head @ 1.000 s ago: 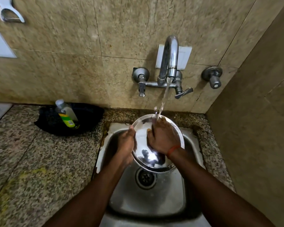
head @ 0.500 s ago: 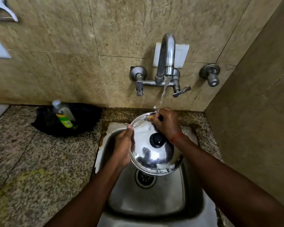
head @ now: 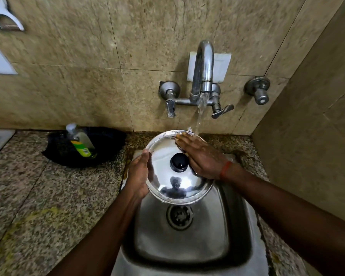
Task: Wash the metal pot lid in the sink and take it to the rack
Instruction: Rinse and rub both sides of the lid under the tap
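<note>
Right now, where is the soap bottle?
In the head view, the soap bottle is on the left, lying tilted in a black pan on the counter against the wall, left of the sink.

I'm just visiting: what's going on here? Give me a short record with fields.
activity: rinsing a metal pot lid under running water
lid: held over the sink, black knob facing up
left hand: grips the lid's left rim
right hand: lies flat on the lid's top, open
faucet: on, stream landing near the fingertips
counter: soap bottle lying in a black pan, left of the sink
rack: not in view
</note>
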